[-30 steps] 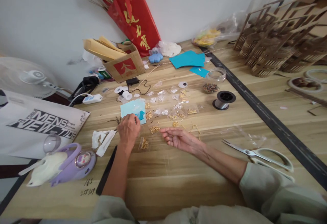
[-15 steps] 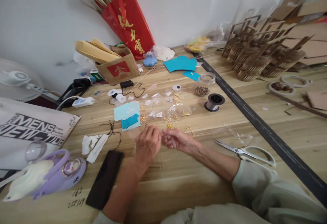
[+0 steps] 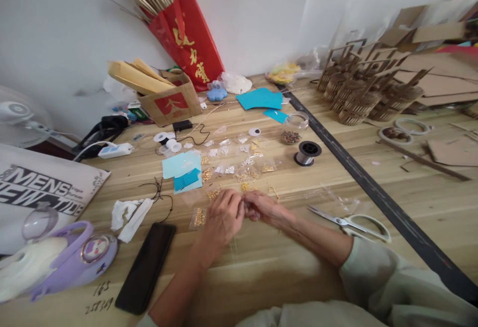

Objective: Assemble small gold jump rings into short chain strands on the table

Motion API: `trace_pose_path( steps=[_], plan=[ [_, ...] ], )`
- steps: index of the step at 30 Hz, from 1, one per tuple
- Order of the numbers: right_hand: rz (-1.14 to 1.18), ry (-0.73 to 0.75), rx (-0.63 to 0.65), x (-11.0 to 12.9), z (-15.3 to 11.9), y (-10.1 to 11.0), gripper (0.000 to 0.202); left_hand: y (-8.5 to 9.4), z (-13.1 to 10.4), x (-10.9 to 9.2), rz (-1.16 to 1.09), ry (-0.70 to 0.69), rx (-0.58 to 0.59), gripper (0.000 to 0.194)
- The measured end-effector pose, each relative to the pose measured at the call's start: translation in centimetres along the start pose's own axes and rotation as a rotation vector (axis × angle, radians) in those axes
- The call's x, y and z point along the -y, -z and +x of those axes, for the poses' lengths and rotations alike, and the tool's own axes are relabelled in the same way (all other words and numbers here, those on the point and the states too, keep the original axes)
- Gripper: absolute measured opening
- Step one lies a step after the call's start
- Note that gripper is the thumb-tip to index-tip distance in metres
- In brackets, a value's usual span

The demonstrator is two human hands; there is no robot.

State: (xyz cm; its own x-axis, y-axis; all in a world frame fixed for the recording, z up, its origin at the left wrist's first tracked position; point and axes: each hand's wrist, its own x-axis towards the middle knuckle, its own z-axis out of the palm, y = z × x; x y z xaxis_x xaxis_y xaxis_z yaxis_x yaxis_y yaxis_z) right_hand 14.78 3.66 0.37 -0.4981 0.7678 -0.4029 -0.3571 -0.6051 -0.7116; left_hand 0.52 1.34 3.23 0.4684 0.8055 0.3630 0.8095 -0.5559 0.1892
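My left hand and my right hand meet low in the middle of the view, fingertips together. Both have their fingers pinched closed; whatever lies between them is too small to name. A thin, faint thread hangs below my left hand. Beside that hand lies a small bag of gold beads. Just beyond the hands are several small bags of gold and silver pieces. A gold chain rests past my right hand.
Scissors lie to the right, with a wire spool and a bead jar farther back. A black phone, white tissue and blue cards are on the left. Woven baskets stand at back right.
Both hands have moved slightly right relative to the table and closer together. The bag of gold beads beside my left hand has come into view. The camera view has shifted a little.
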Motion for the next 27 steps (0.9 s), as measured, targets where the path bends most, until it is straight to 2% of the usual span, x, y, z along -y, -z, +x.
trace_pose_path(
  steps=[2, 4, 7, 10, 13, 18, 27],
  plan=[
    [-0.033, -0.029, -0.007, 0.1, -0.4, 0.1, 0.013, 0.2, 0.0, 0.3, -0.172, 0.023, 0.049, 0.019],
    [-0.086, -0.081, -0.022, 0.3, -0.8, 0.3, 0.011, 0.4, 0.0, 0.8, -0.312, 0.009, 0.115, 0.039],
    [-0.166, -0.151, -0.02, 0.3, -1.4, 0.9, 0.013, 0.6, -0.2, 1.5, -0.434, 0.004, 0.271, 0.06],
    [-0.22, -0.188, 0.025, 0.3, -2.0, 1.5, 0.016, 0.5, -0.5, 1.9, -0.494, 0.017, 0.404, 0.066],
    [-0.272, -0.202, 0.061, 0.5, -2.7, 1.8, 0.015, 0.4, -0.7, 2.0, -0.517, 0.011, 0.474, 0.069],
    [-0.346, -0.199, 0.072, 0.8, -3.5, 2.1, 0.012, 0.0, -0.8, 2.0, -0.546, -0.017, 0.494, 0.071],
    [-0.449, -0.109, 0.148, 0.7, -2.9, 3.0, 0.016, -0.9, -1.1, 1.5, -0.523, -0.024, 0.396, 0.069]
  ],
)
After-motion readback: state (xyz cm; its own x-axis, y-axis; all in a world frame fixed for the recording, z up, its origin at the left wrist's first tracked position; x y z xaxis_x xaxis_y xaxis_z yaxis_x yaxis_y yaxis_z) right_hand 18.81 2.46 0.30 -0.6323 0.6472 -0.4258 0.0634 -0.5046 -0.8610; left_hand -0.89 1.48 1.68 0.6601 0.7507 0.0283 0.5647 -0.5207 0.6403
